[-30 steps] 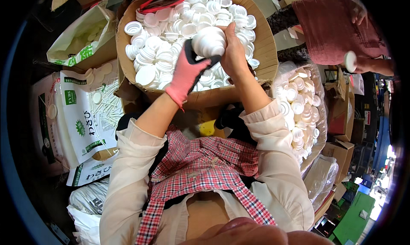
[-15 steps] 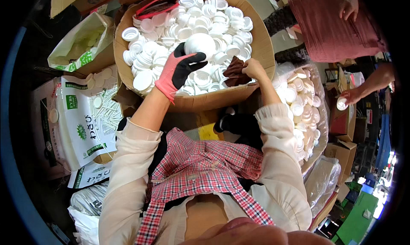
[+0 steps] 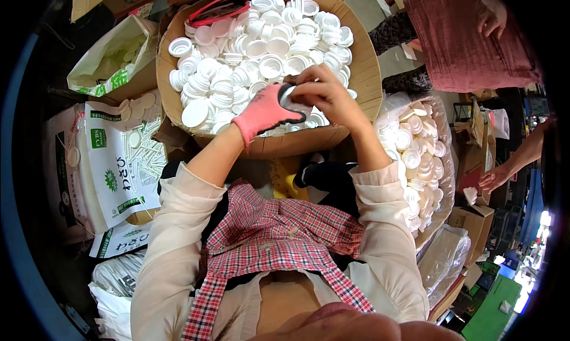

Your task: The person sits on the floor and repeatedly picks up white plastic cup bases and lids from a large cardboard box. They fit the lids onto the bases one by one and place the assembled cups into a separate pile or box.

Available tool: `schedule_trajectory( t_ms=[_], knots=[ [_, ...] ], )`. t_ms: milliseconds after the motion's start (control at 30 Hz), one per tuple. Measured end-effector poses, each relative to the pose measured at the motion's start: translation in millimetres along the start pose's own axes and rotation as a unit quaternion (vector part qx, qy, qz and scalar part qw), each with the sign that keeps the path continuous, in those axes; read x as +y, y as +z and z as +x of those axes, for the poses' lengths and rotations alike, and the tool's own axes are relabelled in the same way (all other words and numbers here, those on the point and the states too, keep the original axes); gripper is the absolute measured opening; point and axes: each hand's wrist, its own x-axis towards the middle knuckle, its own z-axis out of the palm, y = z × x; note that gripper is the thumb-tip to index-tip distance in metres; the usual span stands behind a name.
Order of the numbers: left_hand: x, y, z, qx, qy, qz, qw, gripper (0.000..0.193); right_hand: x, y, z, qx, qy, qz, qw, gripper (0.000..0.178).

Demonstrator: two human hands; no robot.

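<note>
Over a large cardboard box (image 3: pixel 372 82) heaped with white round plastic caps (image 3: pixel 271 66), both my hands meet. My left hand (image 3: pixel 264 112), in a pink and black glove, is closed around a white plastic cap (image 3: pixel 289 96). From the right, my bare right hand (image 3: pixel 328 97) presses against that cap with curled fingers. A dark brown bit of cloth (image 3: pixel 290 79) shows at its fingertips, the rest being hidden by the hand. Between them, the hands cover most of the cap.
A red-rimmed pouch (image 3: pixel 219 9) lies at the box's far left. To the right stands a plastic-lined box of cream-coloured caps (image 3: pixel 423 163). On the left are a printed white sack (image 3: pixel 110 163) and thin white sticks (image 3: pixel 145 154). Another person's hand (image 3: pixel 494 177) is at far right.
My right hand has moved left and up from the box's near edge with the brown cloth, meeting the cap in my left hand. The other person's hand no longer holds its white piece.
</note>
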Motion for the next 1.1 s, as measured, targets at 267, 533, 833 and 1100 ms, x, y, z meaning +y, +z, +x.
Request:
schedule_trajectory(
  t_ms=[267, 533, 833, 1100],
  knots=[
    [4, -5, 1, 0.019, 0.03, 0.069, 0.997, 0.05, -10, -3, 4, 0.024, 0.039, -0.042, 0.998, 0.016],
    [-7, 1, 5, 0.019, 0.05, 0.165, 0.985, 0.05, -23, 16, 16, 0.041, 0.011, -0.069, 0.997, 0.025],
    [1, -35, -1, 0.083, 0.033, -0.119, 0.989, 0.056, 49, -17, -32, -0.014, 0.087, -0.206, 0.975, 0.028],
    [-7, -10, -5, -0.027, 0.043, -0.364, 0.93, 0.053, -18, -1, -36, 0.087, 0.213, 0.237, 0.944, 0.07]
  ],
)
